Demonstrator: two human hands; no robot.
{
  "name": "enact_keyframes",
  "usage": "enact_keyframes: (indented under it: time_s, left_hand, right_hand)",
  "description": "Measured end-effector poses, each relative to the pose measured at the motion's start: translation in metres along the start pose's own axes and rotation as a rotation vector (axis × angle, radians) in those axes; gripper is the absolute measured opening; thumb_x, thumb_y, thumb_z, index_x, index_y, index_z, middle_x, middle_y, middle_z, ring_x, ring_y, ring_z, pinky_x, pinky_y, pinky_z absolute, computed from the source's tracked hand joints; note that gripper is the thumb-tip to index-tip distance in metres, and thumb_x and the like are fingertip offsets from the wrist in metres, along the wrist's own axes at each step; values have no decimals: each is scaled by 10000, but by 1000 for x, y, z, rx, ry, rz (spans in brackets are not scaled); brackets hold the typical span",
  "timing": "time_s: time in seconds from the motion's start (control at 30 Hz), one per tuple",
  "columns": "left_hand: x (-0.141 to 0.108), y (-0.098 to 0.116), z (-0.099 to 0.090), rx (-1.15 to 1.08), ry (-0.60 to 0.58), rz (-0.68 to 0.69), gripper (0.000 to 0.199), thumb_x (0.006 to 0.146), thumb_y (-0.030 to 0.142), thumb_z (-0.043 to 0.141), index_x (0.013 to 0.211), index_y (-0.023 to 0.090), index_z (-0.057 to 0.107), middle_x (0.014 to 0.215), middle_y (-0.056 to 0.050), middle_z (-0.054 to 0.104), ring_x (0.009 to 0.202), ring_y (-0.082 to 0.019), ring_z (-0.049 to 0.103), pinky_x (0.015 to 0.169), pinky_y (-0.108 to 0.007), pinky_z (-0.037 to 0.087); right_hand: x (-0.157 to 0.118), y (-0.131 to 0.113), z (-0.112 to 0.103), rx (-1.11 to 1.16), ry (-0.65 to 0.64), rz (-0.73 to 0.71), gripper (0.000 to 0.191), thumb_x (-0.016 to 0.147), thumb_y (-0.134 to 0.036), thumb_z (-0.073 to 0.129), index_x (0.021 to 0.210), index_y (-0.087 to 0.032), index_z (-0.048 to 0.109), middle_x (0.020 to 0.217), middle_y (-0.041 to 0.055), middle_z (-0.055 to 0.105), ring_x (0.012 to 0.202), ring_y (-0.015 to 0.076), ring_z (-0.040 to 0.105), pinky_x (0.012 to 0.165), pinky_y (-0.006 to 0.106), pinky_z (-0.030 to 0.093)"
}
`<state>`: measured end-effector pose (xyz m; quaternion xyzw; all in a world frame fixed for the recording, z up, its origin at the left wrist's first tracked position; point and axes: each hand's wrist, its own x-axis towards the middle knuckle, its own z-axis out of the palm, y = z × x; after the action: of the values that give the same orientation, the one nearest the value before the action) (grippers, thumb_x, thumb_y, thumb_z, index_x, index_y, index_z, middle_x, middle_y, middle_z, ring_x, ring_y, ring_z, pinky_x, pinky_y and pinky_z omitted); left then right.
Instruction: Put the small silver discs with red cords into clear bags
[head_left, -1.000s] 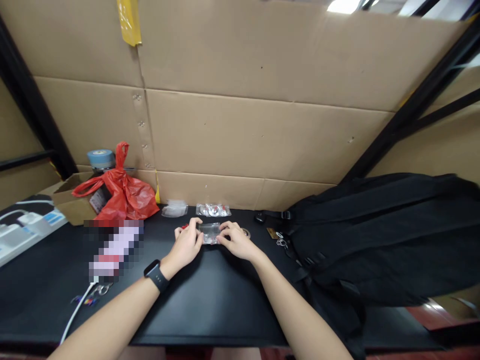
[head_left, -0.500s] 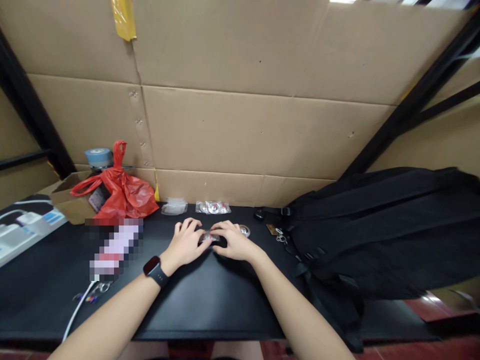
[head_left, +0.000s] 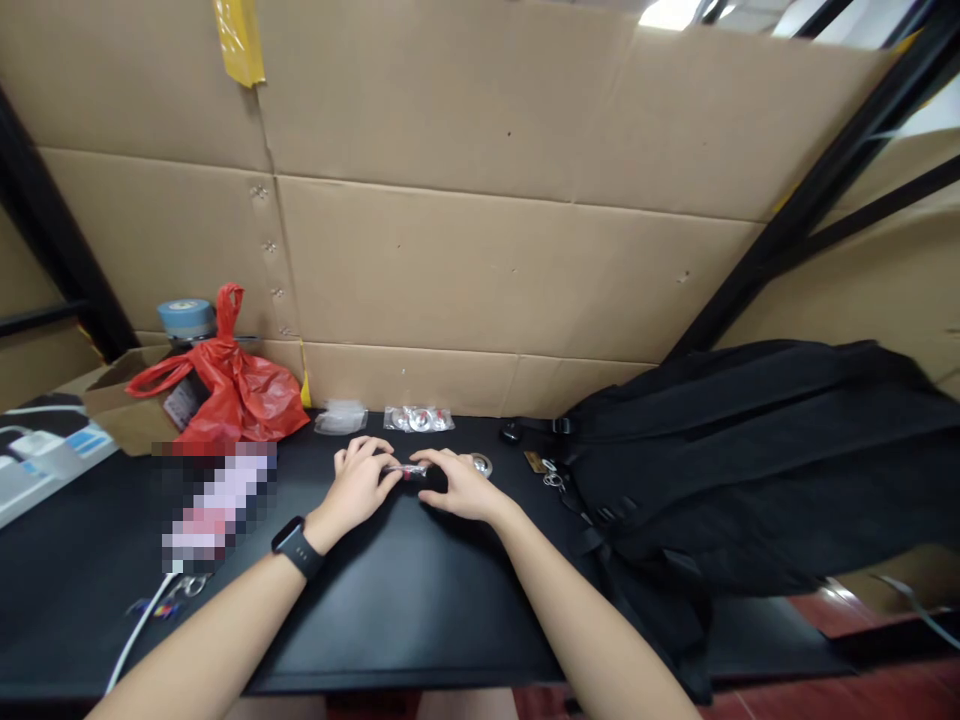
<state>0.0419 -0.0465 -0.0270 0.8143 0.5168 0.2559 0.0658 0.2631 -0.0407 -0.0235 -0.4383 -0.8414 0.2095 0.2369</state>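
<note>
Between my hands, just above the black desk mat, is a small clear plastic packet (head_left: pixel 412 471) with something reddish in it. My left hand (head_left: pixel 360 482) pinches its left end, a dark watch on the wrist. At the packet's right end, my right hand (head_left: pixel 461 484) has its fingertips on the far edge, the thumb lower and apart from the index finger. A round roll of tape (head_left: pixel 482 464) lies beside my right fingers, partly hidden. Behind the hands rest a strip of packed round pieces (head_left: pixel 418 419) and a stack of clear sleeves (head_left: pixel 340 417).
A black backpack (head_left: pixel 765 470) fills the right side, with keys (head_left: pixel 553 475) beside it. To the left are a red plastic bag (head_left: pixel 244 390), a cardboard box (head_left: pixel 131 410), a power strip (head_left: pixel 56 460) and a blurred-out item with a white cable. Cardboard panels (head_left: pixel 465 270) stand behind.
The packet has tilted and now looks thinner, nearly edge-on. My right thumb and index finger have spread a little. The whole view has shifted slightly.
</note>
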Motion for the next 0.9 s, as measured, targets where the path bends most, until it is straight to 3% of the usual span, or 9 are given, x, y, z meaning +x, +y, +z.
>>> enact_keyframes:
  time_s: [0.17,0.33,0.43,0.53,0.7,0.9]
  left_hand:
    - [1,2,-3,1,-22,-32,288,931,445,539,872,253,744,1203,-57,636,1205,-298,439,948,-493,340]
    - [-4,2,-5,90,0,22,155,877,354,626,954,237,691,1203,-75,621,1230,-310,423,940,-473,332]
    - [-5,6,-8,128,24,70,150,873,309,636,1001,234,654,1155,-76,634,1206,-301,445,924,-452,329]
    - [-7,10,-10,104,-40,151,94,884,275,618,950,235,671,1089,-60,671,1167,-282,491,935,-459,301]
    - [-8,9,-5,30,-121,167,184,917,225,534,1000,256,695,1070,-50,729,1212,-287,522,977,-490,254]
    - [-5,3,0,-30,-193,192,316,953,186,438,1122,304,676,1199,-31,716,1301,-288,497,1012,-502,239]
  right_hand:
    - [3,2,4,108,58,93,450,860,-254,652,1289,-272,517,889,-28,744,929,190,690,918,345,408]
    - [3,1,0,-5,53,207,459,838,-244,672,1270,-274,518,816,-45,732,892,190,673,879,349,352]
    - [2,-3,-3,-188,93,240,346,822,-266,705,1152,-270,599,865,-10,713,946,219,629,873,373,297]
    - [0,-8,-5,-242,47,130,277,839,-303,710,1105,-277,638,970,15,696,966,214,606,841,357,273]
    - [-3,-16,-4,-289,5,63,370,843,-476,709,1149,-277,642,1066,49,701,1026,254,592,863,381,262]
    - [-3,-23,-2,-396,-25,60,425,858,-526,677,1180,-252,631,1088,78,711,1035,275,581,908,435,258]
